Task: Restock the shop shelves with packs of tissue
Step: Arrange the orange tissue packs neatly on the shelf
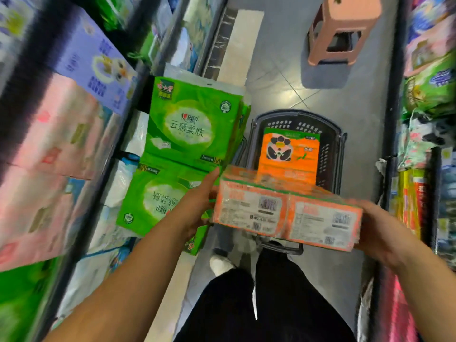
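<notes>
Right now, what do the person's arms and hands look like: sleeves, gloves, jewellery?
Both forearms are bare to the frame edge, with no sleeve showing. The left hand and right hand are ungloved. No watch, band or ring is visible, though motion blur softens the right one.

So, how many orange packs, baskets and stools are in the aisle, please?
Orange packs: 2, the held pack between left hand and right hand, the upright pack inside the basket
Basket: 1
Pink stool: 1
Total: 4
</notes>
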A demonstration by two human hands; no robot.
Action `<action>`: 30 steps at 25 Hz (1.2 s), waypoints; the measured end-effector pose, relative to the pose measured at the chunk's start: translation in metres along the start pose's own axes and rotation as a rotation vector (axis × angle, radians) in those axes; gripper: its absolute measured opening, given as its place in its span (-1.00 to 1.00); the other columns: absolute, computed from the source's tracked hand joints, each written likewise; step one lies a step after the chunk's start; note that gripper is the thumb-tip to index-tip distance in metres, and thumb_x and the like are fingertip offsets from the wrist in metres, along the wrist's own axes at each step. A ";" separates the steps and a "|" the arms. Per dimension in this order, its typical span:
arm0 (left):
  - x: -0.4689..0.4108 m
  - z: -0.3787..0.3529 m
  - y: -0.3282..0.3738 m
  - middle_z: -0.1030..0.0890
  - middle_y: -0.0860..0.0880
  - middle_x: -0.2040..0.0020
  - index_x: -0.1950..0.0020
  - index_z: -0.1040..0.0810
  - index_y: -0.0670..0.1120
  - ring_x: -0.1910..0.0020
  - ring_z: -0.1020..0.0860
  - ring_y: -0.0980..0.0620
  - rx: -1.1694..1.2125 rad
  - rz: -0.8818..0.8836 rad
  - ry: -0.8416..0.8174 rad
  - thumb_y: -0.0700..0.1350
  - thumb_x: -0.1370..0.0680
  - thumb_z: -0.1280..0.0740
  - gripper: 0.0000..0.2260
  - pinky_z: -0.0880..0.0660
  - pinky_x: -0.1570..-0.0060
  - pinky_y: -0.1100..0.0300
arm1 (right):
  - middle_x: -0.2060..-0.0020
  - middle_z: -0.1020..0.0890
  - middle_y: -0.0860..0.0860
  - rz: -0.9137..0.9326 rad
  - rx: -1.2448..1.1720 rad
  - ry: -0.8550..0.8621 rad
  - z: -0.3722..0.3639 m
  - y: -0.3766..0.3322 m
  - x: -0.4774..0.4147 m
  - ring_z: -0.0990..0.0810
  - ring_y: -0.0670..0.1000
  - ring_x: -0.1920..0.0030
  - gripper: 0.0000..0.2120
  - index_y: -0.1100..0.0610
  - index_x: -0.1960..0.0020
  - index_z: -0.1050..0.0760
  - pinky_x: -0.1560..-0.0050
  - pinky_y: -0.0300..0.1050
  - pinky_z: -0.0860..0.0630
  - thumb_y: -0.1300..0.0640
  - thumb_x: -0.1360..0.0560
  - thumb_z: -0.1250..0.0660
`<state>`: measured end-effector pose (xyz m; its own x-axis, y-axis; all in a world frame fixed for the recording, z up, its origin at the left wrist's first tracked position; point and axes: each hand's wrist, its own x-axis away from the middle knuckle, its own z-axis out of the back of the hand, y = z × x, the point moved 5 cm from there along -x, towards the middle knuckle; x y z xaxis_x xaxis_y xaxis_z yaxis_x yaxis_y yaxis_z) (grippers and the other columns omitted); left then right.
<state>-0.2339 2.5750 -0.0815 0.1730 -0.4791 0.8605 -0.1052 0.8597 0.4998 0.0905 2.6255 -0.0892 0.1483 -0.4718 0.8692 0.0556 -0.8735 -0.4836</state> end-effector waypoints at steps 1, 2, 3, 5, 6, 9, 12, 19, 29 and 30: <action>0.014 0.007 -0.001 -0.68 0.03 0.09 0.10 -0.64 -0.01 0.01 -0.59 0.00 0.007 -0.017 -0.017 0.35 -0.49 -0.18 -0.53 -0.42 -0.11 -0.02 | -0.05 -0.67 0.21 0.037 0.021 -0.041 -0.005 0.001 0.011 -0.61 0.14 0.05 -0.33 0.16 -0.05 -0.66 -0.03 0.06 -0.44 -0.16 -0.03 -0.59; 0.027 0.014 -0.002 -0.68 0.02 0.08 0.07 -0.63 -0.03 0.00 -0.59 -0.01 -0.006 -0.048 -0.029 0.31 -0.48 -0.26 -0.58 -0.42 -0.11 -0.01 | -0.04 -0.67 0.19 0.071 0.051 -0.079 -0.011 0.001 0.021 -0.62 0.14 0.08 -0.13 0.19 -0.19 -0.57 0.03 0.05 -0.44 -0.03 0.08 -0.65; 0.036 0.021 -0.004 -0.68 0.00 0.05 0.04 -0.60 -0.07 0.00 -0.60 -0.02 -0.031 -0.091 -0.027 0.22 -0.46 -0.35 -0.63 -0.44 -0.10 -0.01 | -0.03 -0.68 0.14 0.109 0.060 -0.123 -0.018 0.000 0.029 -0.65 0.13 0.10 -0.02 0.13 -0.31 -0.46 0.09 0.04 -0.49 0.13 0.10 -0.65; 0.054 0.036 -0.008 -0.65 -0.06 -0.03 -0.11 -0.51 -0.11 0.01 -0.63 -0.04 -0.044 -0.174 0.013 0.01 -0.35 -0.53 -0.58 -0.52 -0.04 0.01 | 0.06 -0.71 0.05 0.172 0.048 -0.194 -0.037 -0.007 0.047 -0.70 0.07 0.17 0.05 -0.14 -0.35 -0.30 0.28 0.00 -0.59 0.31 0.08 -0.52; 0.064 0.045 -0.009 -0.61 -0.07 -0.08 -0.20 -0.44 -0.06 0.01 -0.64 -0.04 -0.022 -0.200 0.018 -0.08 -0.30 -0.56 -0.46 -0.56 -0.02 0.01 | 0.09 -0.72 0.05 0.180 0.060 -0.222 -0.049 -0.012 0.057 -0.70 0.08 0.18 0.02 -0.21 -0.29 -0.30 0.32 -0.03 -0.61 0.32 0.09 -0.48; 0.090 0.071 -0.011 -0.53 -0.05 -0.13 -0.38 -0.20 0.18 0.01 -0.65 -0.05 -0.023 -0.295 -0.055 -0.29 -0.32 -0.54 -0.19 -0.59 0.09 0.03 | -0.01 -0.69 0.14 0.201 0.205 -0.236 -0.085 -0.026 0.072 -0.69 0.20 0.04 -0.20 -0.08 -0.29 -0.42 0.05 0.17 -0.63 0.33 -0.12 -0.54; 0.114 0.095 -0.018 -0.48 -0.03 -0.15 -0.40 -0.21 0.20 -0.05 -0.62 -0.04 -0.118 -0.388 -0.085 -0.40 -0.37 -0.47 -0.19 -0.59 0.18 0.11 | -0.02 -0.66 0.17 0.257 0.305 -0.082 -0.121 -0.039 0.074 -0.68 0.24 0.04 -0.51 0.10 -0.22 -0.38 -0.09 0.28 -0.56 0.34 -0.38 -0.47; 0.164 0.173 -0.038 -0.60 -0.02 -0.05 -0.11 -0.33 0.09 0.04 -0.63 0.01 0.188 -0.549 0.348 -0.18 -0.34 -0.57 -0.47 -0.59 0.19 0.12 | -0.04 -0.57 -0.01 0.569 0.422 -0.040 -0.234 -0.059 0.102 -0.61 -0.02 0.04 -0.42 0.08 -0.25 -0.29 0.12 -0.11 -0.53 0.27 -0.36 -0.52; 0.233 0.263 -0.019 -0.63 0.08 -0.14 -0.17 -0.32 0.27 -0.10 -0.62 0.09 0.496 -0.713 0.632 0.12 -0.31 -0.54 -0.45 -0.56 -0.09 -0.07 | 0.04 -0.63 -0.02 0.893 0.602 -0.283 -0.403 -0.131 0.156 -0.60 -0.03 0.01 -0.60 0.01 -0.16 -0.36 -0.02 -0.05 -0.47 -0.06 -0.43 -0.45; 0.240 0.269 -0.013 -0.64 0.11 -0.10 -0.15 -0.33 0.22 -0.05 -0.63 0.13 0.522 -0.722 0.676 0.11 -0.32 -0.49 -0.51 -0.57 -0.04 0.00 | 0.05 -0.63 -0.02 0.892 0.588 -0.311 -0.417 -0.138 0.158 -0.61 -0.01 0.01 -0.57 -0.04 -0.11 -0.38 -0.04 -0.01 -0.48 -0.17 -0.37 -0.46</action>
<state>-0.4541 2.4008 0.1448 0.8395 -0.5049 0.2007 -0.1359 0.1626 0.9773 -0.3050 2.6211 0.1578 0.6048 -0.7799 0.1612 0.2524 -0.0043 -0.9676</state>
